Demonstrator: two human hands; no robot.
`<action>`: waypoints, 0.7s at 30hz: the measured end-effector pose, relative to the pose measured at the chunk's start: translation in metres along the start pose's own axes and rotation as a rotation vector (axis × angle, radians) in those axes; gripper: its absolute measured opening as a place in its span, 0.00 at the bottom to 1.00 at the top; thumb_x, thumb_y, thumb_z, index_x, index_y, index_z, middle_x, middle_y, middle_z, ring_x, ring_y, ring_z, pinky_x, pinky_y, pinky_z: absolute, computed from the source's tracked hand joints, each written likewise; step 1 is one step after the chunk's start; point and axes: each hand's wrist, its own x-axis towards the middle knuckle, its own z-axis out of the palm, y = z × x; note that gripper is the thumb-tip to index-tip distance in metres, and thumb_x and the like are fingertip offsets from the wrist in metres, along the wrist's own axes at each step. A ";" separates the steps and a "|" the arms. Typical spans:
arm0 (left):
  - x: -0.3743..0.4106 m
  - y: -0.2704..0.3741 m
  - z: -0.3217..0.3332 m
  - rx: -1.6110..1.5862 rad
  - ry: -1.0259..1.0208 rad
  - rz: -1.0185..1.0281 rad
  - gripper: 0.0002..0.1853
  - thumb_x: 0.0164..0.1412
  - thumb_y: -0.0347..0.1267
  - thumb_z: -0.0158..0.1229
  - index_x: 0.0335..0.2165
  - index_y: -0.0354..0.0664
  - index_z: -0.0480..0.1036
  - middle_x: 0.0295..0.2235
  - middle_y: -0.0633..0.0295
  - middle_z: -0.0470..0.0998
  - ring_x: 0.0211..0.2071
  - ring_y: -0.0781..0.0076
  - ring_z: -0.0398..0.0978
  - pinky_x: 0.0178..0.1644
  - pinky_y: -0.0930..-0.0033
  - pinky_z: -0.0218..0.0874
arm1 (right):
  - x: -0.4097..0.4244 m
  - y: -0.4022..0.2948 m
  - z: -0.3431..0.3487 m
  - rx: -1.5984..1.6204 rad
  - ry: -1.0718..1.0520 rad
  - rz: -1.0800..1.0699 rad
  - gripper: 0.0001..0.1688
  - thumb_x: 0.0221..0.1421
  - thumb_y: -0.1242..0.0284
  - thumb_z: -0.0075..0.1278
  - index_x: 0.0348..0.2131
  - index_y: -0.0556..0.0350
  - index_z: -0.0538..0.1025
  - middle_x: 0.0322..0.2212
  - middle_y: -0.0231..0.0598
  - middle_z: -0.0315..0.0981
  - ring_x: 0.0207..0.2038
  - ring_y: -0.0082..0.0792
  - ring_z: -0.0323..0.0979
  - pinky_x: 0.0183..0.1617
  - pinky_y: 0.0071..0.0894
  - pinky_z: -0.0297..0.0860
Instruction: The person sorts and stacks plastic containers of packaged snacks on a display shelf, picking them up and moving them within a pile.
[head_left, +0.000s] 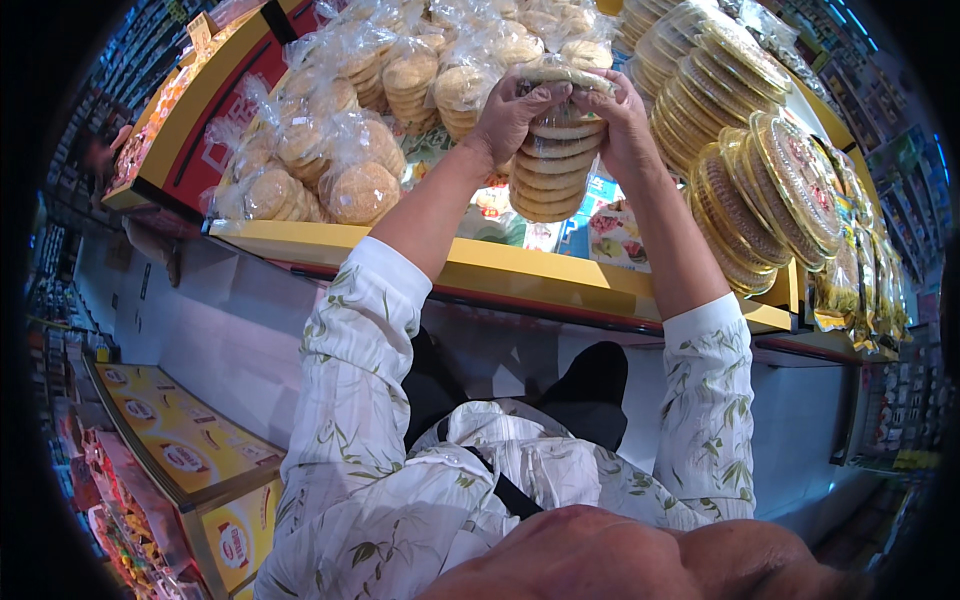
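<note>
Between both hands hangs a clear plastic bag holding a stack of round flat cakes (556, 169). My left hand (517, 109) grips it near the top from the left side, thumb across the plastic. On the other side my right hand (619, 116) holds the same bag, its thumb close to the left one. The top cake tilts towards me, and the fingers behind it are hidden. Below the stack, the yellow-edged display counter (510, 259) shows printed leaflets (616, 234) on its bed.
More bagged round cakes (364, 191) crowd the counter's left and back. Stacked round packs in clear, gold-rimmed trays (795, 187) lean at the right, beside hanging packets (862, 292). A yellow printed display stand (180, 450) is at the lower left. Another person's foot (154, 247) shows on the floor.
</note>
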 end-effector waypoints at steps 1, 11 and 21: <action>0.001 -0.001 0.005 -0.056 0.018 -0.002 0.13 0.54 0.35 0.62 0.35 0.40 0.71 0.31 0.67 0.76 0.33 0.82 0.72 0.38 0.77 0.64 | 0.000 -0.001 0.000 -0.034 0.025 0.003 0.28 0.44 0.77 0.59 0.43 0.62 0.62 0.36 0.41 0.70 0.38 0.30 0.72 0.44 0.26 0.69; 0.008 -0.016 -0.006 -0.182 -0.185 -0.034 0.16 0.58 0.34 0.54 0.44 0.39 0.69 0.34 0.64 0.77 0.36 0.75 0.74 0.42 0.75 0.65 | 0.005 0.011 -0.016 -0.338 0.050 -0.031 0.21 0.48 0.69 0.58 0.39 0.61 0.69 0.34 0.37 0.73 0.35 0.25 0.72 0.40 0.23 0.68; 0.009 -0.018 -0.005 -0.112 0.037 -0.006 0.32 0.47 0.39 0.68 0.45 0.36 0.60 0.36 0.59 0.70 0.38 0.74 0.69 0.44 0.72 0.65 | 0.001 0.004 -0.003 -0.304 0.031 0.005 0.36 0.42 0.73 0.62 0.48 0.67 0.61 0.37 0.44 0.67 0.40 0.30 0.68 0.43 0.25 0.65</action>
